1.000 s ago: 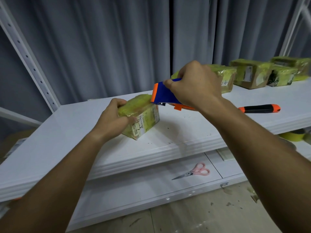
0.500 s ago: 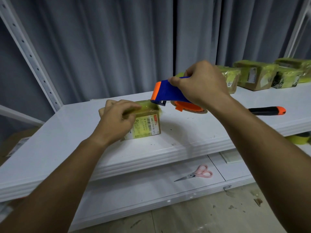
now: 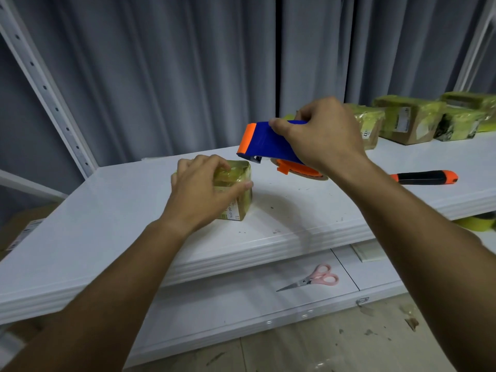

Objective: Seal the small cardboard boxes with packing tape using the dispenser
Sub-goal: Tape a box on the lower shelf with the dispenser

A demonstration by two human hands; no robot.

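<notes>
Currently, your left hand [image 3: 200, 187] grips the taped box [image 3: 236, 194] on the shelf [image 3: 107, 224]; your right hand [image 3: 322, 138] clasps the dispenser [image 3: 264, 142] just above it. Four wrapped boxes [image 3: 410, 122] sit behind; this wrap looks nearly complete.

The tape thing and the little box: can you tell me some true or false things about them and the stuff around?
1. The right hand holds the blue and orange tape dispenser. True.
2. The left hand lies flat on the shelf. False: it grips the small box.
3. The pink scissors lie on the lower shelf. True.
4. The utility knife is on the floor. False: it lies on the upper shelf.
</notes>
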